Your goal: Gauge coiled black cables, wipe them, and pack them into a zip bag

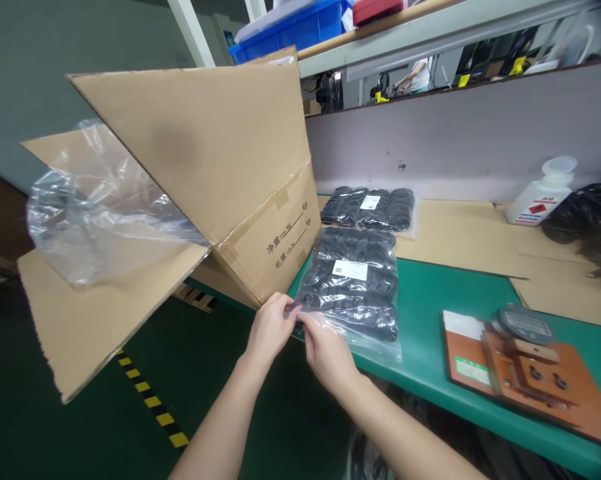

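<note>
A clear plastic bag (348, 297) with several bundles of black cord-like coils and a white label lies at the front edge of the green table. My left hand (270, 325) pinches the bag's near left edge. Close beside it, my right hand (327, 347) is closed on the same edge, its fingertips almost touching the left hand's. Behind this bag lies a second labelled bag (368, 208) of black coils. To the left stands a big cardboard box (275, 247), its flaps spread and a clear plastic liner (105, 200) hanging out.
On the right of the green table (420, 293) sits an orange-brown fixture (530, 373) with a digital gauge. Cardboard sheets (460, 233), a white bottle (543, 193) and black bundles (590, 220) are at the back. A shelf with a blue bin (295, 30) overhangs; a person (419, 77) shows beyond.
</note>
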